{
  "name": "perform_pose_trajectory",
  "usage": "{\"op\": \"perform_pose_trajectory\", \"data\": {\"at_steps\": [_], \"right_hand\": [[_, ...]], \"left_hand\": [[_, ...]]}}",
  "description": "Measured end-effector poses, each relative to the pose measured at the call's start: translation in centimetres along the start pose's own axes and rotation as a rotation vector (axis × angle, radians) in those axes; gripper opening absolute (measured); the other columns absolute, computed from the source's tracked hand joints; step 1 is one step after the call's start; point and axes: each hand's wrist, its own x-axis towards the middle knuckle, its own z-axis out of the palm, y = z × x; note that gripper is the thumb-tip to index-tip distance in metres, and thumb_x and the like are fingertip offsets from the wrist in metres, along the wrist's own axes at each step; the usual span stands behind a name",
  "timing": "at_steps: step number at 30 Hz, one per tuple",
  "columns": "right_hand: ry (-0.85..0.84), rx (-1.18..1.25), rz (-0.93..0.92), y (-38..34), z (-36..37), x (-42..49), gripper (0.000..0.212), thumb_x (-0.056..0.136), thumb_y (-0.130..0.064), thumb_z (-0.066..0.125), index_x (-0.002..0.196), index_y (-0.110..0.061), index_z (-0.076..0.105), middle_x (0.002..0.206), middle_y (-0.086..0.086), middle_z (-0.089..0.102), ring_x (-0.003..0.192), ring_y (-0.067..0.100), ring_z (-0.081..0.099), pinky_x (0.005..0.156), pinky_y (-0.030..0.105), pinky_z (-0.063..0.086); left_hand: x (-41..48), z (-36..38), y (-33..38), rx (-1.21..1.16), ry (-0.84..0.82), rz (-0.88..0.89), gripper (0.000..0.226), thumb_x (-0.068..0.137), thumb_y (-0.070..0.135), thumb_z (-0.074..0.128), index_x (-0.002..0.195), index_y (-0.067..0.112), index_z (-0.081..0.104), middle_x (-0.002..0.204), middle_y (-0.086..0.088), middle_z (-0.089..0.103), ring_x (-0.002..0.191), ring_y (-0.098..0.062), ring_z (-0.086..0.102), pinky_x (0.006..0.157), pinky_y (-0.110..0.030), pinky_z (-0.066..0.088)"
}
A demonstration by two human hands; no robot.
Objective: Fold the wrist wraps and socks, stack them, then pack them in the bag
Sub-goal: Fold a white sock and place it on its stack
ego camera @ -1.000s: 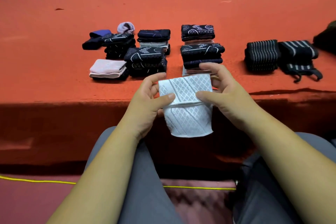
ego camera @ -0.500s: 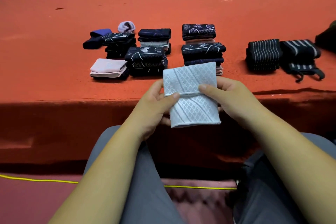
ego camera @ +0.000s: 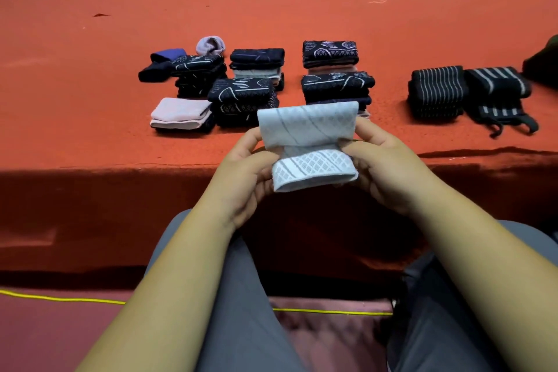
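Hands: left hand point(ego camera: 241, 174) and right hand point(ego camera: 389, 172) pinch the side edges of a pale blue diamond-knit sock point(ego camera: 308, 136).
Sock: mid-air, half-folded, at 6 o'clock from the dark folded sock stacks point(ego camera: 335, 84) on the orange table point(ego camera: 302, 9).
Handling: probably light, limp, unslippery; grip the fold's ends.

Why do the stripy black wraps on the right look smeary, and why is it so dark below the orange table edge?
Head view: the striped wraps by the right edge are blurred, likely from camera motion; the sock has a soft top fold too, sharper lower down. Head view: the table is lit on top while its front drop sits in shadow.
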Motion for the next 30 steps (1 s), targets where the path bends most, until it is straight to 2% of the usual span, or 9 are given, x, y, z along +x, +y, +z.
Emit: {"op": "perform_pose_trajectory", "data": {"at_steps": [3, 7, 11, 14, 16, 17, 20, 26, 30], "right_hand": [[-0.026, 0.061, -0.012, 0.1, 0.0, 0.2, 0.033, 0.106, -0.003, 0.052, 0.119, -0.020, 0.076, 0.112, 0.011, 0.078, 0.094, 0.023, 0.074, 0.072, 0.037, 0.064], [-0.012, 0.062, 0.008, -0.1, -0.4, 0.1, 0.036, 0.100, 0.002, 0.049, 0.092, -0.018, 0.079, 0.102, 0.013, 0.076, 0.088, 0.027, 0.070, 0.073, 0.040, 0.063], [-0.117, 0.085, 0.011, -0.4, -1.0, 0.0, 0.036, 0.089, -0.016, 0.042, 0.095, -0.013, 0.077, 0.105, 0.017, 0.076, 0.083, 0.026, 0.071, 0.068, 0.033, 0.060], [-0.130, 0.012, 0.030, -0.1, -1.1, 0.2, 0.028, 0.097, -0.030, 0.052, 0.104, -0.014, 0.074, 0.112, 0.013, 0.075, 0.091, 0.024, 0.069, 0.067, 0.032, 0.058], [-0.100, -0.050, -0.004, 0.2, -1.1, 0.3, 0.021, 0.096, -0.009, 0.063, 0.111, -0.018, 0.074, 0.112, 0.006, 0.073, 0.095, 0.023, 0.067, 0.068, 0.032, 0.058], [-0.078, -0.097, -0.039, 0.4, -1.2, 0.3, 0.034, 0.094, 0.003, 0.064, 0.114, -0.023, 0.074, 0.111, 0.003, 0.073, 0.095, 0.022, 0.067, 0.068, 0.031, 0.058], [-0.004, -0.208, -0.135, 0.7, -0.9, 0.2, 0.056, 0.091, 0.012, 0.066, 0.120, -0.036, 0.073, 0.114, 0.001, 0.074, 0.097, 0.018, 0.069, 0.074, 0.037, 0.058], [0.140, -0.440, -0.311, 1.2, 0.3, 0.8, 0.030, 0.090, 0.000, 0.075, 0.092, -0.026, 0.058, 0.081, -0.006, 0.060, 0.065, 0.011, 0.050, 0.058, 0.021, 0.041], [0.207, -0.524, -0.349, 1.9, 1.0, 1.1, 0.017, 0.089, -0.009, 0.076, 0.087, -0.021, 0.065, 0.074, -0.011, 0.058, 0.062, 0.010, 0.045, 0.057, 0.025, 0.036]], "left_hand": [[0.1, -0.1, 0.0, -0.043, 0.003, -0.056, 0.036, 0.102, 0.007, 0.060, 0.137, 0.012, 0.063, 0.119, -0.014, 0.074, 0.097, -0.023, 0.068, 0.079, -0.032, 0.056], [0.1, -0.2, 0.3, -0.106, -0.015, -0.138, 0.043, 0.104, 0.018, 0.054, 0.144, 0.002, 0.060, 0.140, -0.023, 0.066, 0.120, -0.034, 0.063, 0.105, -0.048, 0.055], [-0.1, -0.3, 0.6, -0.123, -0.040, -0.186, 0.057, 0.106, 0.031, 0.041, 0.145, -0.008, 0.053, 0.131, -0.026, 0.069, 0.102, -0.033, 0.070, 0.087, -0.041, 0.059], [-0.3, -0.1, 0.0, -0.020, -0.051, -0.106, 0.041, 0.104, 0.030, 0.061, 0.132, 0.001, 0.062, 0.117, -0.017, 0.075, 0.090, -0.020, 0.074, 0.076, -0.032, 0.060], [-0.2, -0.3, -0.6, 0.038, -0.052, -0.024, 0.046, 0.092, 0.014, 0.074, 0.134, -0.002, 0.061, 0.125, -0.020, 0.074, 0.106, -0.026, 0.073, 0.089, -0.037, 0.060], [-0.1, -0.3, -0.9, 0.030, -0.062, 0.001, 0.050, 0.089, 0.008, 0.075, 0.136, -0.003, 0.059, 0.129, -0.022, 0.072, 0.111, -0.032, 0.072, 0.095, -0.040, 0.059], [0.0, -0.1, -0.7, -0.012, -0.002, 0.053, 0.050, 0.091, -0.004, 0.074, 0.136, -0.008, 0.055, 0.125, -0.026, 0.073, 0.105, -0.035, 0.074, 0.086, -0.037, 0.063], [0.4, 0.1, -0.5, 0.065, 0.227, 0.247, 0.040, 0.092, -0.004, 0.076, 0.109, 0.015, 0.045, 0.096, -0.010, 0.077, 0.084, -0.025, 0.073, 0.077, -0.038, 0.058], [0.2, -0.2, -0.5, 0.227, 0.219, 0.394, 0.032, 0.095, 0.002, 0.075, 0.097, 0.021, 0.049, 0.085, 0.000, 0.057, 0.079, -0.013, 0.053, 0.073, -0.028, 0.044]]}}
